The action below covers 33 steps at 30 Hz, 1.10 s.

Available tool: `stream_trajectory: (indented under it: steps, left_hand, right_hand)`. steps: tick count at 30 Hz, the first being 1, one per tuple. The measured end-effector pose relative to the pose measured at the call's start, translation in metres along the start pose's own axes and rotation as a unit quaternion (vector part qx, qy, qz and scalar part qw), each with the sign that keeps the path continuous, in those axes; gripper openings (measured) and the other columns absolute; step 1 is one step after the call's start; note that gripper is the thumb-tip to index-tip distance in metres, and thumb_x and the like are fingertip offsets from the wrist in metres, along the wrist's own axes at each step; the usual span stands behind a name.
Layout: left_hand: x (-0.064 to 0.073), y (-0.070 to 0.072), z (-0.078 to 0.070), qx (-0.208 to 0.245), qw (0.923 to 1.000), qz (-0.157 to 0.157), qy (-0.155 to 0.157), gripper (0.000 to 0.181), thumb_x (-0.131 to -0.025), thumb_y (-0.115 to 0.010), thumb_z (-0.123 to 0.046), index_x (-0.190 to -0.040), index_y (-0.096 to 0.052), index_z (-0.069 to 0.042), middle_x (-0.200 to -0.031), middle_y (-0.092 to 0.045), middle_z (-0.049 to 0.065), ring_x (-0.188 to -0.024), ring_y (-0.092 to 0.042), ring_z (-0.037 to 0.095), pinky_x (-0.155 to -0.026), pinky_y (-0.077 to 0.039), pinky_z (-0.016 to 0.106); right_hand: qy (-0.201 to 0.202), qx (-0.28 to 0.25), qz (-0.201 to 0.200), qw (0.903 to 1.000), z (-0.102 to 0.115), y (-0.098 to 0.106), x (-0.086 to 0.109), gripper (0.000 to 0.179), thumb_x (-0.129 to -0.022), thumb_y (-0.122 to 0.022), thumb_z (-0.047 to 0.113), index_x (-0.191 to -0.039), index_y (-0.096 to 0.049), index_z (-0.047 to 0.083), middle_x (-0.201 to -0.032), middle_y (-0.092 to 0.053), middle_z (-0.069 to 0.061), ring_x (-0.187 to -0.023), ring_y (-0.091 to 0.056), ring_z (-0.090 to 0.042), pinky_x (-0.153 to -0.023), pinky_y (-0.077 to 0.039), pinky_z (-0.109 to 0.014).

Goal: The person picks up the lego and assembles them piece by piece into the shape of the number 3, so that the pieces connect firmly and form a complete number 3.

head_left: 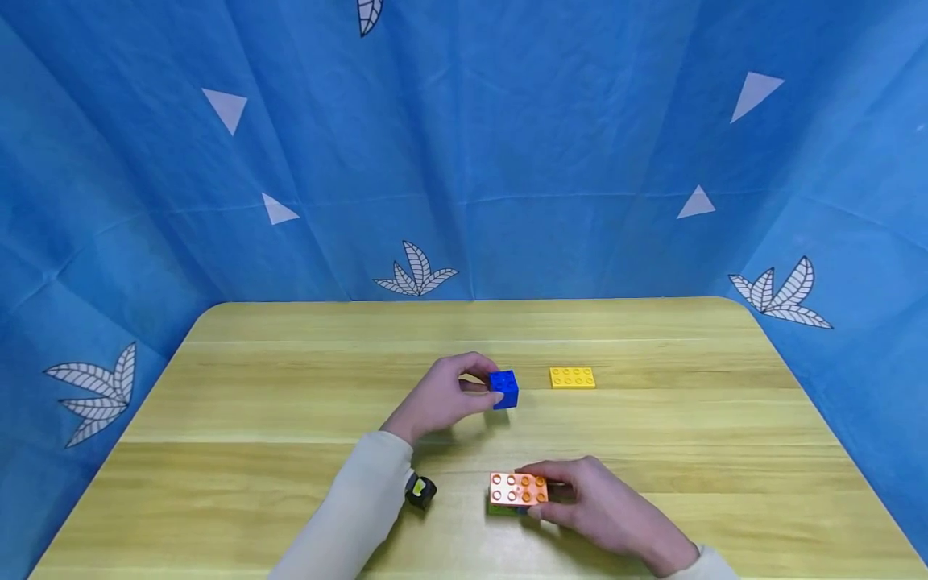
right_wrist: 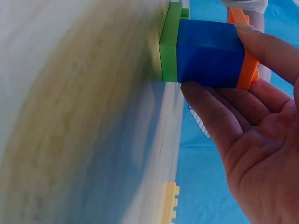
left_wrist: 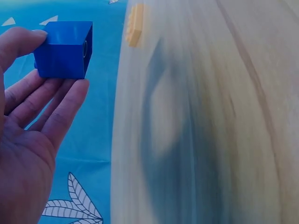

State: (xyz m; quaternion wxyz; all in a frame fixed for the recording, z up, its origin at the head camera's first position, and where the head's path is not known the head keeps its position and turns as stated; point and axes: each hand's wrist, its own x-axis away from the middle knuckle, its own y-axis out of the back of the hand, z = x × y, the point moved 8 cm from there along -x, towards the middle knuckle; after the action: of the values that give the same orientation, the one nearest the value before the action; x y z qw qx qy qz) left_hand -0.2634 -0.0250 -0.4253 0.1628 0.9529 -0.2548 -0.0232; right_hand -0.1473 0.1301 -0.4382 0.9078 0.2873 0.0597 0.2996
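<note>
My left hand (head_left: pixel 444 396) pinches a blue toy brick (head_left: pixel 504 390) between thumb and fingers, above the table. In the left wrist view the thumb lies on one side of this blue brick (left_wrist: pixel 63 58) and the fingertips on the opposite side. Nearer the front, my right hand (head_left: pixel 598 509) grips a small stack by its right side. An orange studded plate (head_left: pixel 518 489) tops that stack. The right wrist view shows a second blue brick (right_wrist: pixel 210 53) sandwiched between the orange plate and a green plate (right_wrist: pixel 169 51) at the bottom, thumb and fingers on opposite sides.
A flat yellow studded plate (head_left: pixel 572 378) lies on the wooden table (head_left: pixel 290 387), right of the left hand's brick. A blue patterned cloth (head_left: pixel 551 145) hangs behind the table and along both sides. A small black device (head_left: pixel 420 491) sits at the left wrist.
</note>
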Motion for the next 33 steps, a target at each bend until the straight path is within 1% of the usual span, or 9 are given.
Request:
stream_trajectory:
  steps: [3,7,10,15,19,24,28,33]
  left_hand:
    - [0.003,0.000,-0.004,-0.005,1.0000,-0.001,-0.007,0.029,-0.088,-0.076,-0.019,-0.114,-0.066,-0.011,-0.108,-0.064,0.003,-0.097,-0.066,0.018,-0.084,-0.054,0.028]
    - [0.007,-0.002,-0.011,-0.028,0.9993,-0.010,-0.021,0.027,-0.088,-0.075,-0.020,-0.113,-0.066,-0.013,-0.108,-0.064,-0.002,-0.099,-0.064,0.015,-0.086,-0.053,0.027]
    - [0.009,-0.005,-0.016,-0.036,0.9986,-0.016,-0.035,0.026,-0.089,-0.075,-0.021,-0.112,-0.066,-0.014,-0.109,-0.064,-0.004,-0.101,-0.062,0.015,-0.090,-0.052,0.031]
    - [0.012,-0.010,-0.025,-0.029,0.9970,-0.017,-0.069,0.026,-0.088,-0.076,-0.022,-0.111,-0.065,-0.015,-0.108,-0.064,-0.004,-0.101,-0.062,0.014,-0.093,-0.050,0.043]
    - [0.017,-0.012,-0.030,-0.020,0.9962,-0.016,-0.083,0.026,-0.088,-0.076,-0.022,-0.111,-0.065,-0.016,-0.108,-0.064,-0.004,-0.100,-0.063,0.014,-0.093,-0.050,0.045]
    - [0.021,-0.016,-0.036,-0.032,0.9943,-0.014,-0.101,0.026,-0.088,-0.076,-0.023,-0.111,-0.066,-0.016,-0.107,-0.064,-0.006,-0.099,-0.063,0.012,-0.093,-0.050,0.047]
    - [0.023,-0.019,-0.041,-0.039,0.9920,-0.014,-0.119,0.025,-0.088,-0.076,-0.023,-0.110,-0.066,-0.017,-0.107,-0.063,-0.008,-0.098,-0.063,0.011,-0.092,-0.051,0.046]
    - [0.027,-0.023,-0.047,-0.028,0.9885,-0.009,-0.148,0.025,-0.087,-0.077,-0.021,-0.109,-0.066,-0.017,-0.106,-0.064,-0.007,-0.097,-0.064,0.012,-0.091,-0.052,0.036]
  right_hand:
    - [0.004,-0.002,-0.001,1.0000,0.001,0.000,-0.001,0.037,-0.091,-0.071,0.034,-0.125,-0.067,0.020,-0.114,-0.066,0.014,-0.104,-0.060,-0.006,-0.090,-0.049,-0.028]
    - [0.006,-0.004,-0.002,1.0000,0.000,-0.001,0.000,0.036,-0.091,-0.072,0.031,-0.124,-0.067,0.020,-0.113,-0.066,0.014,-0.101,-0.061,-0.005,-0.089,-0.050,-0.027]
    - [0.005,0.002,-0.002,1.0000,0.000,0.000,0.001,0.036,-0.091,-0.072,0.032,-0.124,-0.067,0.020,-0.113,-0.066,0.014,-0.101,-0.060,-0.005,-0.089,-0.050,-0.028]
    - [0.004,0.019,-0.009,0.9998,0.001,0.001,0.000,0.037,-0.091,-0.072,0.031,-0.125,-0.067,0.018,-0.114,-0.066,0.013,-0.103,-0.060,-0.006,-0.090,-0.050,-0.031]
    - [0.003,0.016,-0.009,0.9998,0.002,0.001,0.000,0.038,-0.089,-0.073,0.029,-0.125,-0.067,0.017,-0.113,-0.066,0.012,-0.102,-0.061,-0.006,-0.090,-0.050,-0.031]
    - [0.006,0.012,-0.006,0.9999,0.001,0.001,0.000,0.037,-0.089,-0.073,0.031,-0.125,-0.067,0.020,-0.113,-0.066,0.014,-0.103,-0.061,-0.006,-0.089,-0.051,-0.031]
    - [0.006,0.007,-0.001,1.0000,0.000,0.001,0.000,0.037,-0.090,-0.073,0.030,-0.124,-0.067,0.021,-0.112,-0.066,0.015,-0.103,-0.061,-0.006,-0.090,-0.050,-0.031]
    - [0.003,0.000,0.003,1.0000,0.000,0.001,0.000,0.036,-0.090,-0.073,0.030,-0.124,-0.067,0.021,-0.111,-0.066,0.015,-0.103,-0.060,-0.006,-0.091,-0.049,-0.031]
